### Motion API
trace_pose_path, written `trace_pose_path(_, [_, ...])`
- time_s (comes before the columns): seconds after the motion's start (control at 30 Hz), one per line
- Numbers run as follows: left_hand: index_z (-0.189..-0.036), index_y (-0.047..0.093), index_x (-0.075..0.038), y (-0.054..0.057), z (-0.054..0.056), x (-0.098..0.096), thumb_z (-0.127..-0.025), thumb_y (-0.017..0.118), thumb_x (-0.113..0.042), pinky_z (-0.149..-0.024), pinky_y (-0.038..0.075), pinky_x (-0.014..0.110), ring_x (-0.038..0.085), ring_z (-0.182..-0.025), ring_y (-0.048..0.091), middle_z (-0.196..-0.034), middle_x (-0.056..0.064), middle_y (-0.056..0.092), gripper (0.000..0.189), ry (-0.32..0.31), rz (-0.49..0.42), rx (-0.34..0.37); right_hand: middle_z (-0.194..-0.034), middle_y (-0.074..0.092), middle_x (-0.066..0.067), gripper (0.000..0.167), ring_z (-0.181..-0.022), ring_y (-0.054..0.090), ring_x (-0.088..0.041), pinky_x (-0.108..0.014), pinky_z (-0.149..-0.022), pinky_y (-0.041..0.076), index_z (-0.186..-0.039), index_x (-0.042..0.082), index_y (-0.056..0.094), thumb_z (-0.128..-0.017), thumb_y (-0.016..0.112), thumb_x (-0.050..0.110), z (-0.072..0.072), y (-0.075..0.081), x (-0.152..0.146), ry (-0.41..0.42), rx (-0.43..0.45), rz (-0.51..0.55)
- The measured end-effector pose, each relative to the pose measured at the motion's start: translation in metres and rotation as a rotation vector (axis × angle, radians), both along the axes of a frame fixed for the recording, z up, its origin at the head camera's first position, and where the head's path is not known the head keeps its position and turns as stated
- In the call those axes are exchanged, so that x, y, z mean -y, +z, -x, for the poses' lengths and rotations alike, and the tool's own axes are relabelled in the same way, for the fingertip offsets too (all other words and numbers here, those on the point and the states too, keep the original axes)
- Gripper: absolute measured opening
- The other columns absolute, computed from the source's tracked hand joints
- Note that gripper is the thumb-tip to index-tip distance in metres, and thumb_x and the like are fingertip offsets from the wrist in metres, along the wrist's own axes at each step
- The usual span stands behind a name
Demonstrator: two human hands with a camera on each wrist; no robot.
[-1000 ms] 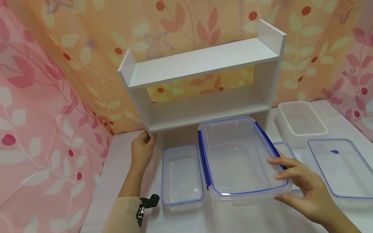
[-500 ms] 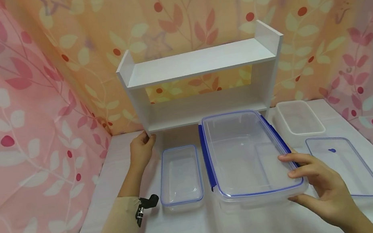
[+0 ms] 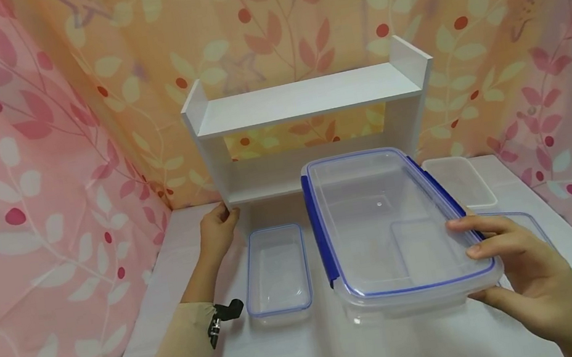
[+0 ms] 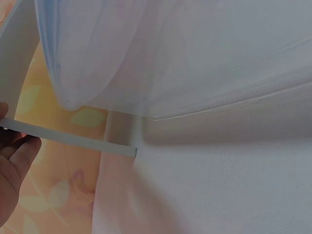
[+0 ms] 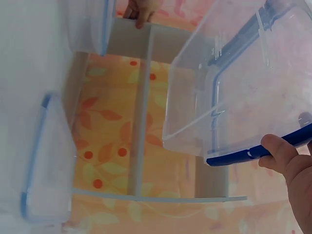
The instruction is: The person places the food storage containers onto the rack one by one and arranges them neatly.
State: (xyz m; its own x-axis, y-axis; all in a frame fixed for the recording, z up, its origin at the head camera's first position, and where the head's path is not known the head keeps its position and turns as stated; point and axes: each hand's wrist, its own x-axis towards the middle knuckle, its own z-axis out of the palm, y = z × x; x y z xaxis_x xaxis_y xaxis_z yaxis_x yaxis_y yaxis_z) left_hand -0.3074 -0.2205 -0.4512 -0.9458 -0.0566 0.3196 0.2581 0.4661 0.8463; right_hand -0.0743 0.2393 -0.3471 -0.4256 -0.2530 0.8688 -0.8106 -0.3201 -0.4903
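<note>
My left hand (image 3: 217, 230) pinches the front edge of the left side panel of the white two-tier shelf (image 3: 307, 99). In the left wrist view the panel (image 4: 83, 140) passes between thumb and fingers. My right hand (image 3: 531, 274) grips a large clear lidded food container (image 3: 363, 204) by its right side, fingers on the lid edge and thumb below. Blue clips (image 3: 319, 229) line its long sides; nothing shows inside. It is raised above the table and slightly tilted, overlapping the shelf's lower right. Left of it, a smaller blue-rimmed clear container (image 3: 277, 270) sits on the table.
A whitish translucent container (image 3: 460, 179) stands at the back right. A flat blue-rimmed piece (image 3: 529, 221) lies right, partly behind my right hand. Another blue-rimmed container shows through the held one. Floral curtains (image 3: 33, 212) enclose the white-covered table (image 3: 151, 287).
The right hand has moved the large container rightward and up towards the camera, covering more of the things at right. The left hand keeps its hold on the shelf.
</note>
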Motion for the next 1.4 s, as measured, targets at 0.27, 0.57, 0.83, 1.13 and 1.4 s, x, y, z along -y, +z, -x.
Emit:
trace_pose_path(0.27, [-0.133,0.066,0.001,-0.002,0.002,0.000,-0.101,0.064,-0.021,-0.097,0.056,0.043,0.029,-0.120,0.066,-0.130,0.020,0.068,0.038,0.010,0.013,0.002,-0.139,0.049,-0.040,0.044,-0.138,0.044,-0.043,-0.032,-0.114,0.040,-0.112,-0.026,0.052,-0.076,0.077,-0.020,0.002,0.029,-0.002,0.052,-0.027,0.048])
trace_pose_path(0.57, [-0.133,0.066,0.001,-0.002,0.005,0.000,-0.101,0.064,-0.021,-0.096,0.057,0.045,0.030,-0.118,0.068,-0.128,0.020,0.069,0.039,0.015,0.030,-0.002,-0.140,0.049,-0.039,0.041,-0.138,0.042,-0.046,-0.029,-0.098,0.055,-0.111,-0.025,0.052,-0.078,0.076,-0.020,0.008,0.063,-0.006,0.067,-0.002,0.088])
trace_pose_path(0.83, [-0.133,0.066,0.001,-0.003,0.007,0.000,-0.101,0.063,-0.020,-0.097,0.056,0.045,0.030,-0.119,0.067,-0.129,0.021,0.068,0.038,0.013,0.024,-0.003,-0.141,0.048,-0.039,0.044,-0.137,0.039,-0.046,-0.032,-0.098,0.056,-0.112,-0.023,0.056,-0.074,0.078,-0.022,0.032,0.095,-0.018,0.023,0.061,0.105])
trace_pose_path(1.13, [-0.133,0.066,0.000,-0.004,0.010,-0.001,-0.101,0.063,-0.020,-0.097,0.057,0.045,0.030,-0.118,0.068,-0.127,0.020,0.069,0.038,0.023,0.035,0.000,-0.132,0.060,-0.032,0.041,-0.126,0.050,-0.039,-0.029,-0.097,0.056,-0.108,-0.022,0.059,-0.073,0.081,-0.019,0.056,0.132,-0.002,-0.002,0.060,0.108])
trace_pose_path(1.4, [-0.130,0.068,0.001,-0.006,0.010,0.000,-0.101,0.064,-0.018,-0.096,0.057,0.045,0.030,-0.117,0.068,-0.126,0.021,0.070,0.035,0.025,0.022,-0.011,-0.128,0.063,-0.029,0.040,-0.123,0.058,-0.039,-0.030,-0.093,0.058,-0.107,-0.024,0.057,-0.072,0.076,-0.026,0.085,0.146,0.000,-0.049,0.124,0.103])
